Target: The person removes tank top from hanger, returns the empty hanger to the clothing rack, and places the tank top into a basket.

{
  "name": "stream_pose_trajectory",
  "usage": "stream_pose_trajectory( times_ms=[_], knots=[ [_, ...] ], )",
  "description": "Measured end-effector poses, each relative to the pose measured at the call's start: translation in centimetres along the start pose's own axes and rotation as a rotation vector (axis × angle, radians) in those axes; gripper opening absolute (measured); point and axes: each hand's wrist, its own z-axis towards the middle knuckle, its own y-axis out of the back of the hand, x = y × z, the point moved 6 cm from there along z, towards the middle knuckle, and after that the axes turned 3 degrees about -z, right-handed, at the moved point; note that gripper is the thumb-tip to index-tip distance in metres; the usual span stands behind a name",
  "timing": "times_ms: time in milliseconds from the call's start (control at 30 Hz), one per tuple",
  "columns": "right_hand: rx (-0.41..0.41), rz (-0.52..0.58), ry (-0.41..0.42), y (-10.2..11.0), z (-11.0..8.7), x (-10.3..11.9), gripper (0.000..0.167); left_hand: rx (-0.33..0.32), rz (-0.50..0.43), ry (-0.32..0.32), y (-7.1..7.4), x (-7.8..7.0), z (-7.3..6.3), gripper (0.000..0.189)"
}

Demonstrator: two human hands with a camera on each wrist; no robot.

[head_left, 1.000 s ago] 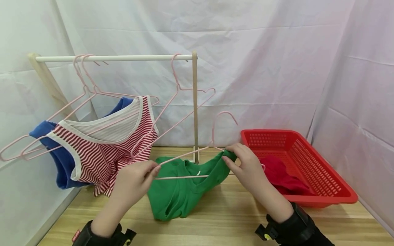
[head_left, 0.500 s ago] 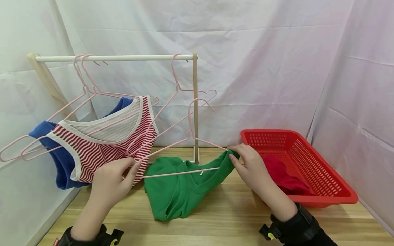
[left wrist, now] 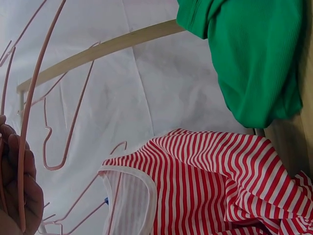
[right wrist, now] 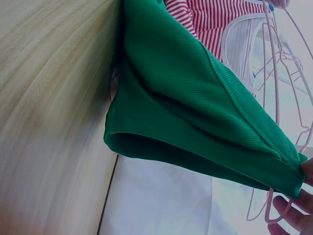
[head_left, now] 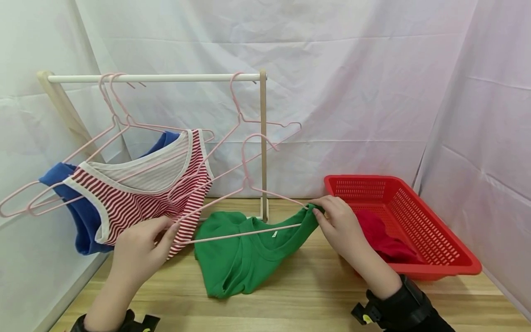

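My left hand (head_left: 143,246) pinches one end of a pink clothes hanger (head_left: 240,234). The right hand (head_left: 342,228) pinches a shoulder of the green top (head_left: 232,263), which drapes down onto the tabletop. In the right wrist view, the hanger's far end pokes out through the green top's shoulder (right wrist: 288,178), close to my right fingers (right wrist: 293,215). The hanger's other shoulder, by the left hand, is bare. In the left wrist view, curled left fingers (left wrist: 29,181) lie round the pink wire (left wrist: 34,83).
A rack with a white rail (head_left: 178,78) stands at the left. On it hang a red-striped top (head_left: 145,203), a blue garment (head_left: 83,226) behind, and a bare pink hanger (head_left: 224,138). A red basket (head_left: 439,230) at the right holds a red garment (head_left: 383,240).
My left hand has moved left and slightly down, taking the hanger with it; its hook has shifted left and up. The right hand has edged right with the green top's shoulder.
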Motion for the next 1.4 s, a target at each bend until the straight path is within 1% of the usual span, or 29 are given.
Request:
stream_pose_trajectory(
  times_ms=[233,433,567,733,967,1133,1233,1333,1400],
  knots=[
    [-0.006,-0.005,-0.035,-0.1,0.0,-0.8,0.022,0.013,-0.004,0.041,0.3,0.5,-0.5,0.022],
    [0.019,-0.006,-0.075,-0.1,-0.1,-1.4,0.021,0.017,-0.002,0.043,0.6,0.8,-0.9,0.026],
    [0.049,-0.010,-0.104,-0.2,-0.2,-1.7,0.021,0.032,0.006,0.043,0.6,0.9,-1.1,0.029],
    [0.066,-0.013,-0.117,-0.2,-0.4,-2.0,0.020,0.049,0.003,0.041,0.6,1.0,-1.3,0.028],
    [0.084,-0.017,-0.162,-0.2,-0.6,-2.8,0.021,0.044,0.006,0.055,1.0,1.6,-1.6,0.025],
    [0.093,0.010,-0.196,-0.1,-0.6,-3.4,0.021,0.057,0.005,0.080,1.2,1.8,-1.6,0.021],
    [0.107,0.021,-0.219,0.0,-0.7,-3.7,0.022,0.068,0.002,0.115,1.3,1.9,-1.5,0.018],
    [0.147,0.017,-0.256,-0.2,-0.7,-4.2,0.023,0.075,-0.011,0.147,1.4,1.9,-1.5,0.016],
    [0.193,0.004,-0.290,-0.4,-0.7,-4.5,0.024,0.077,-0.022,0.160,1.4,1.9,-1.4,0.015]
  ],
)
